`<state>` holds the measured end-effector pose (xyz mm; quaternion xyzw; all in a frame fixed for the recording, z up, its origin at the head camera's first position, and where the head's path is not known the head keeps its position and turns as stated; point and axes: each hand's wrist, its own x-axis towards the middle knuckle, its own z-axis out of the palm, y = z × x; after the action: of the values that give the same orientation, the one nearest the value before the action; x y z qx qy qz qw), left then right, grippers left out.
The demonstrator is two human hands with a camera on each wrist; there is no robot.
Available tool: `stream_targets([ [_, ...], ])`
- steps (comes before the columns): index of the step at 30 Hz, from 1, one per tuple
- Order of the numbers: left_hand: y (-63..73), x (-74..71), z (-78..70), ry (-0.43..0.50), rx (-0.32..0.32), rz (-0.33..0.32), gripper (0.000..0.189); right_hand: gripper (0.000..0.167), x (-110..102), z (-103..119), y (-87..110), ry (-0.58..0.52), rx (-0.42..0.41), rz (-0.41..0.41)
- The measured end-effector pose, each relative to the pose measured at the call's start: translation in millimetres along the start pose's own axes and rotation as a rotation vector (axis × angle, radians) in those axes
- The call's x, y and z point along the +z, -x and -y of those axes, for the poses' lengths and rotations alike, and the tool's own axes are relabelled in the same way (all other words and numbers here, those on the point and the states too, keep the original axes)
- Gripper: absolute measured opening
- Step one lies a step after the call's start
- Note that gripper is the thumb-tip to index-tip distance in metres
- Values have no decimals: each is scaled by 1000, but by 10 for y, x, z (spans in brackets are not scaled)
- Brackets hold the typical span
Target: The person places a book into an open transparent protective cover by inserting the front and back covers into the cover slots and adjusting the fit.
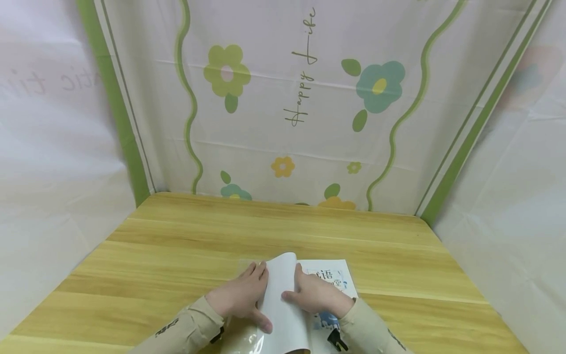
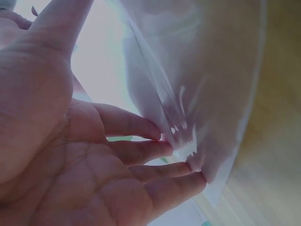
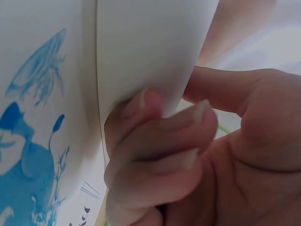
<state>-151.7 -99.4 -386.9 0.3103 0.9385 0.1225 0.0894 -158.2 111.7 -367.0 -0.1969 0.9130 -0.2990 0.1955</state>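
Observation:
A book lies at the near edge of the table, its first page showing printed characters and a blue drawing. Its white cover stands raised and bent over between the hands. With thumb and curled fingers, my right hand pinches that cover. My left hand spreads its straight fingers on a clear plastic sheet along the cover's left side. In the left wrist view, the fingertips press into the plastic and wrinkle it. How the plastic joins the cover is hidden.
The wooden table stretches out beyond the book. A white curtain with printed flowers hangs along its far edge, and more cloth hangs on both sides. A black strap clip sits by the right wrist.

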Motion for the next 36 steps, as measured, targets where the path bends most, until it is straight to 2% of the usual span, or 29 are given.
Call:
stream_targets([
  [17, -22, -3, 4, 40, -14, 21, 127, 90, -37, 1, 23, -74, 40, 61],
  [36, -17, -7, -4, 36, -21, 25, 127, 89, -30, 1, 21, -66, 32, 65],
])
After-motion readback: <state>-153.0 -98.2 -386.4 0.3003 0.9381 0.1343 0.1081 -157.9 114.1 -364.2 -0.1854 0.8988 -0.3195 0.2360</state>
